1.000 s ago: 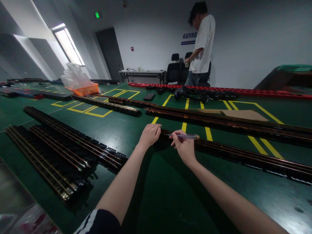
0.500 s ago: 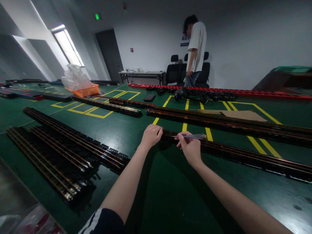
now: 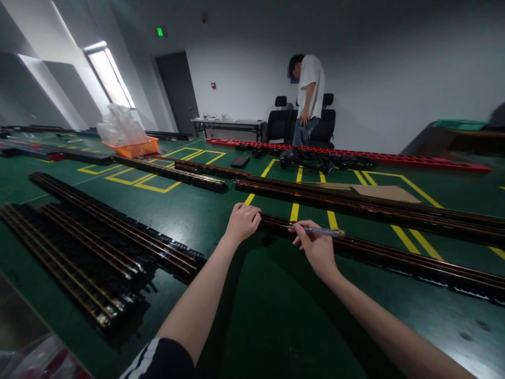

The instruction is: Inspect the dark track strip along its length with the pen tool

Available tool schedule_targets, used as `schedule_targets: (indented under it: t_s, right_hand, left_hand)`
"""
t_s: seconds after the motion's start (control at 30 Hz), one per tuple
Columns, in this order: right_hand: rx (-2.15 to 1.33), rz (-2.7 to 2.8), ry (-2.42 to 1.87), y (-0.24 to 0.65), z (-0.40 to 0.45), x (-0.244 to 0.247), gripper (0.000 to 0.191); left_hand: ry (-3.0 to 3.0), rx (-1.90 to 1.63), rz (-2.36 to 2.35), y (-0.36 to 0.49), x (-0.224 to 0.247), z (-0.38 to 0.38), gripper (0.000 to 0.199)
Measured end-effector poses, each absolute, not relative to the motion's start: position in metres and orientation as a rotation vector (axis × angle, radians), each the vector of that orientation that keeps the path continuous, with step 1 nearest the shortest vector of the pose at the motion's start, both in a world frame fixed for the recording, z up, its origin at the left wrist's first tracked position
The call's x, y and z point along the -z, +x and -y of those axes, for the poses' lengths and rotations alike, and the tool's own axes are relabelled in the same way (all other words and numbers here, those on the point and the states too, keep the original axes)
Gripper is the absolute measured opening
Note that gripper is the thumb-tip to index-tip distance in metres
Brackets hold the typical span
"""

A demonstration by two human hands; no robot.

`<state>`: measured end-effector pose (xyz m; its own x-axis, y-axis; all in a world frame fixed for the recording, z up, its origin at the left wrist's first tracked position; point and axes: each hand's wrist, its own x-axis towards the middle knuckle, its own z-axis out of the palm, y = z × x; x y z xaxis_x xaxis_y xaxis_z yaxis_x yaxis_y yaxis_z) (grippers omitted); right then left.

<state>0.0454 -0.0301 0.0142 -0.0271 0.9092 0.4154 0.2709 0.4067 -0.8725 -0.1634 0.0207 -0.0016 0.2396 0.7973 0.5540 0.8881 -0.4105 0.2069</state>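
A long black rail strip with copper-coloured lines (image 3: 394, 259) lies across the green table in front of me. At its left end, my left hand (image 3: 243, 223) is closed around it, thumb and fingers on the near edge. My right hand (image 3: 317, 250) pinches a slim screwdriver with a clear handle (image 3: 323, 231), held nearly level above the strip. Its tip points left, close to the strip's top; whether it touches cannot be made out. Behind, a similar strip (image 3: 355, 202) runs alongside.
More black strips (image 3: 118, 221) lie at the left. An orange basket (image 3: 136, 149) holding a plastic bag stands further back. Cardboard (image 3: 384, 193), dark cables (image 3: 311, 158) and a red perforated beam (image 3: 394, 157) lie beyond. A person (image 3: 311, 95) stands near black chairs (image 3: 278, 126).
My right hand has moved slightly right along the strip with the screwdriver. My left hand keeps its hold. The person at the back has bent forward and lower.
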Motion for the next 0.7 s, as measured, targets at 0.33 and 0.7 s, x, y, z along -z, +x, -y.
schedule_targets:
  t_s: [0.33, 0.7]
  right_hand:
    - [-0.834, 1.494, -1.075, 0.044, 0.024, -0.006, 0.033]
    - [-0.698, 1.471, -1.126, 0.046, 0.031, -0.013, 0.026]
  left_hand:
    - [-2.552, 0.734, 1.369, -0.147, -0.005, -0.013, 0.038]
    - [-2.545, 0.686, 1.369, -0.142, -0.004, -0.013, 0.033]
